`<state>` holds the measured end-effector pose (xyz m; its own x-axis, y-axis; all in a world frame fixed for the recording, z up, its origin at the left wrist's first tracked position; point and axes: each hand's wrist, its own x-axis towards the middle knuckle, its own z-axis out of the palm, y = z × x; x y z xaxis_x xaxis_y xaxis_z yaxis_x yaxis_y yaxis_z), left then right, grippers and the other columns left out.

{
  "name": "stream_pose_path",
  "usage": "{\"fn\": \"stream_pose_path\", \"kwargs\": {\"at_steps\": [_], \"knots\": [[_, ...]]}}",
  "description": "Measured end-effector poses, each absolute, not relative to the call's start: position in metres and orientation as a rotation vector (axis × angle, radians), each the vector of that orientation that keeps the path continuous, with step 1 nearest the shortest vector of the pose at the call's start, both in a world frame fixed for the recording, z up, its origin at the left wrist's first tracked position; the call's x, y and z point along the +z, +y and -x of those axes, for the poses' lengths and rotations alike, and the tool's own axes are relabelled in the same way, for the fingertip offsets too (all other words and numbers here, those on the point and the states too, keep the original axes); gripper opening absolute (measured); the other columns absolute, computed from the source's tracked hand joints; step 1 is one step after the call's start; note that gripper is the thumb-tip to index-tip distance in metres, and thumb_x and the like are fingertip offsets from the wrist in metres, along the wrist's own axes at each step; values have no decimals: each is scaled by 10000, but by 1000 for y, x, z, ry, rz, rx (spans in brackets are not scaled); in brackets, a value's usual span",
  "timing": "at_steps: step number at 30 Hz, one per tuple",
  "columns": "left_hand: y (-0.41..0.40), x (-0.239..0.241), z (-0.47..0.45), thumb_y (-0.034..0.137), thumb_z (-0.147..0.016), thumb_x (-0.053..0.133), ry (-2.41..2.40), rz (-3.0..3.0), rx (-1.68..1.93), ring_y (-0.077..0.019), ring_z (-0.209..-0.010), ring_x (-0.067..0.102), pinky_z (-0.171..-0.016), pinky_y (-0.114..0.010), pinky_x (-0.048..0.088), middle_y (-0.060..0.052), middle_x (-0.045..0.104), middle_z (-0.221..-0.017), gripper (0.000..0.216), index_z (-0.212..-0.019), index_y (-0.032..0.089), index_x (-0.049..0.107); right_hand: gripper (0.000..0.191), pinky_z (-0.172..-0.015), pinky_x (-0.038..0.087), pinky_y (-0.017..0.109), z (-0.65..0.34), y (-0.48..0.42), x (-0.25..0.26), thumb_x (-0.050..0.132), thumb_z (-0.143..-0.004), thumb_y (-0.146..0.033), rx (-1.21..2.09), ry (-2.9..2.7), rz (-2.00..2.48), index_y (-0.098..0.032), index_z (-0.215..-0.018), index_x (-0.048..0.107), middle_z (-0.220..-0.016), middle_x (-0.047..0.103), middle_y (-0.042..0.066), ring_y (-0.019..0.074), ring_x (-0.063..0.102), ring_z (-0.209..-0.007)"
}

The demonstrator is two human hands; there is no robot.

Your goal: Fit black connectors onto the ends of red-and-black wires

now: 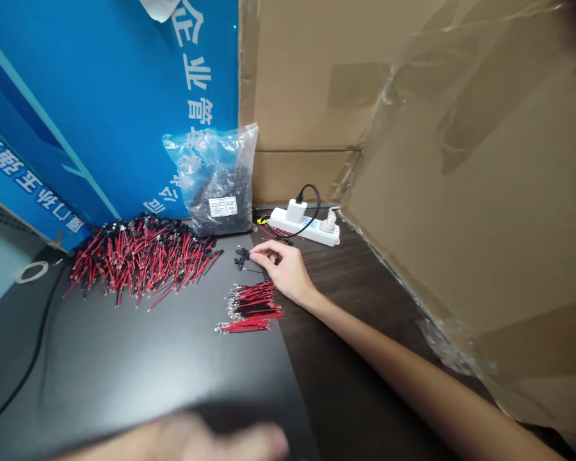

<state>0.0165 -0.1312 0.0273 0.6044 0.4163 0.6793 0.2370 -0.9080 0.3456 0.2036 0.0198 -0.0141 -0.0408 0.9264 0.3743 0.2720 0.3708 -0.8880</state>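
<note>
My right hand [288, 270] reaches over the dark sheet with thumb and forefinger pinched at a small black connector housing [244, 253]. A few more of these housings lie right beside the fingertips. Just nearer to me is a small bundle of red and black wires [254, 304] with bare metal terminals at their left ends. A separate group of red wires [247, 326] lies in front of it. My left hand [221, 442] is a blur low in the view, close to the camera; its fingers cannot be made out.
A large heap of red and black wires with black connectors [139, 256] lies at the left. Behind stands a clear plastic bag [221, 186] of black parts. A white power strip [307, 227] with plugs sits by the cardboard wall [307, 77]. A black cable [41, 339] runs along the left.
</note>
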Motion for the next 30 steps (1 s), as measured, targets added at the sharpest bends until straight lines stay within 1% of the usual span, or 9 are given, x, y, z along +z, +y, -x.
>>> {"fn": "stream_pose_path", "kwargs": {"at_steps": [2, 3, 4, 6, 9, 13, 17, 22, 30], "knots": [[-102, 26, -18, 242, -1013, 469, 489, -2574, 1309, -178, -795, 659, -654, -342, 578, 6, 694, -892, 188, -1063, 351, 614, 132, -607, 418, 289, -204, 20, -15, 690, -839, -303, 755, -1534, 1113, -184, -840, 749, -799, 753, 46, 150, 584, -643], [-85, 25, -18, 168, -1006, 452, 481, -2553, 1356, -159, -758, 654, -659, -324, 568, 2, 684, -849, 202, -1050, 301, 598, 139, -605, 420, 288, -204, 20, -16, 683, -844, -306, 749, -1528, 1114, -181, -844, 745, -806, 751, 48, 148, 579, -638], [-68, 24, -18, 113, -991, 457, 646, -2465, 1521, -154, -770, 649, -683, -317, 559, -19, 682, -853, 198, -1042, 252, 589, 146, -607, 423, 287, -205, 20, -16, 676, -850, -310, 745, -1527, 1112, -179, -849, 741, -817, 749, 50, 148, 578, -641], [-35, 19, -18, 134, -977, 519, 1027, -2275, 1709, -160, -858, 646, -764, -327, 555, -40, 665, -914, 123, -1009, 218, 603, 157, -615, 429, 288, -206, 19, -16, 666, -863, -318, 744, -1543, 1111, -179, -860, 738, -840, 747, 54, 152, 584, -660], [0, 7, -17, 221, -976, 536, 1288, -1955, 1636, -165, -870, 659, -756, -327, 559, -56, 658, -997, 96, -1028, 199, 613, 169, -616, 423, 296, -207, 17, -14, 669, -880, -337, 722, -1591, 1117, -187, -873, 748, -837, 736, 49, 151, 551, -644], [12, -5, -13, 238, -936, 590, 1209, -1812, 1471, -159, -827, 692, -768, -326, 582, -50, 696, -964, 170, -1094, 186, 627, 190, -620, 425, 309, -208, 16, -12, 654, -914, -353, 646, -1692, 1079, -201, -865, 757, -843, 708, 52, 154, 521, -644], [8, -5, -12, 241, -945, 580, 1127, -1878, 1357, -156, -817, 687, -752, -314, 586, -49, 694, -945, 158, -1061, 183, 671, 146, -625, 437, 300, -207, 14, -12, 638, -932, -287, 596, -1757, 1025, -197, -868, 732, -817, 660, 41, 159, 550, -686], [8, -2, -13, 212, -951, 556, 1114, -1934, 1359, -145, -811, 670, -693, -278, 575, -46, 665, -965, 165, -1051, 184, 684, 108, -661, 444, 296, -205, 10, -10, 619, -939, -195, 519, -1818, 986, -183, -864, 696, -841, 647, 37, 152, 566, -710], [8, 0, -14, 204, -951, 551, 1126, -1975, 1350, -142, -800, 657, -676, -273, 568, -55, 672, -1011, 165, -1026, 188, 697, 117, -658, 445, 308, -206, 11, -11, 611, -945, -223, 476, -1809, 1017, -195, -873, 699, -840, 647, 34, 150, 532, -676]]}}
